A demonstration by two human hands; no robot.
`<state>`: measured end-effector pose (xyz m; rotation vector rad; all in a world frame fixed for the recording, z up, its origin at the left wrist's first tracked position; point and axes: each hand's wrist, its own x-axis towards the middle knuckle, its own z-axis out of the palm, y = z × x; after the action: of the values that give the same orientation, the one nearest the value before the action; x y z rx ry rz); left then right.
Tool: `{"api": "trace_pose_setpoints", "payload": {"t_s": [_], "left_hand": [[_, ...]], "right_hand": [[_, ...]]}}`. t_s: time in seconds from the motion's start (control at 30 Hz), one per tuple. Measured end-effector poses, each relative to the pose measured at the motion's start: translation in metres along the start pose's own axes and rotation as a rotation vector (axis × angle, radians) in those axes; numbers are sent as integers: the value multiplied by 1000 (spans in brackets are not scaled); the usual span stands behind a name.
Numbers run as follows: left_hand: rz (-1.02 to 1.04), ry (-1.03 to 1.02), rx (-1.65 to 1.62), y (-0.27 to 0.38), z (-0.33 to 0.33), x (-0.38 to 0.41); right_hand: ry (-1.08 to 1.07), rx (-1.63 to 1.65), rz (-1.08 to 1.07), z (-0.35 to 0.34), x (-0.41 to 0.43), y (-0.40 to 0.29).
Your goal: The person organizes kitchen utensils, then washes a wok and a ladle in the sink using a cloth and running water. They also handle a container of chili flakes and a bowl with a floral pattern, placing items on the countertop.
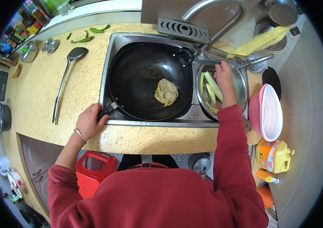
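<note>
My left hand (89,120) is closed around the black handle (108,111) of a large black wok (138,88), which rests in the left basin of a steel double sink (106,68). A crumpled, yellowish, loofah-like scrubber (166,92) lies inside the wok. Over the right basin, my right hand (224,74) has its fingers on a flat grey lever (209,61) near the base of the curved tap (226,24). Below that hand, a round metal basin (244,94) holds long pale-green vegetable pieces (212,85). My right hand partly hides them.
On the left counter lie a wok spatula (64,79), green chillies (85,39) and small metal lids (50,45). A pink-and-white colander (269,112) stands at right, above a yellow jug (274,156). A yellow cloth (259,41) hangs behind. A red stool (94,171) is below.
</note>
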<state>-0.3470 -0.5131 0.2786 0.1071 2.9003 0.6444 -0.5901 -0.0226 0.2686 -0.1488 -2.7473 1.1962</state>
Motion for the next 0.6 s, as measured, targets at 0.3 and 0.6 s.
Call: {"api": "trace_pose_setpoints", "payload": {"t_s": [0.3,0.6], "left_hand": [[57,0,16,6,-19,7],[-306,114,-1780,93,40,125]], "right_hand": [[68,220,-66,7,-45,-38],[-483,1517,525,174,-101,-125]]}}
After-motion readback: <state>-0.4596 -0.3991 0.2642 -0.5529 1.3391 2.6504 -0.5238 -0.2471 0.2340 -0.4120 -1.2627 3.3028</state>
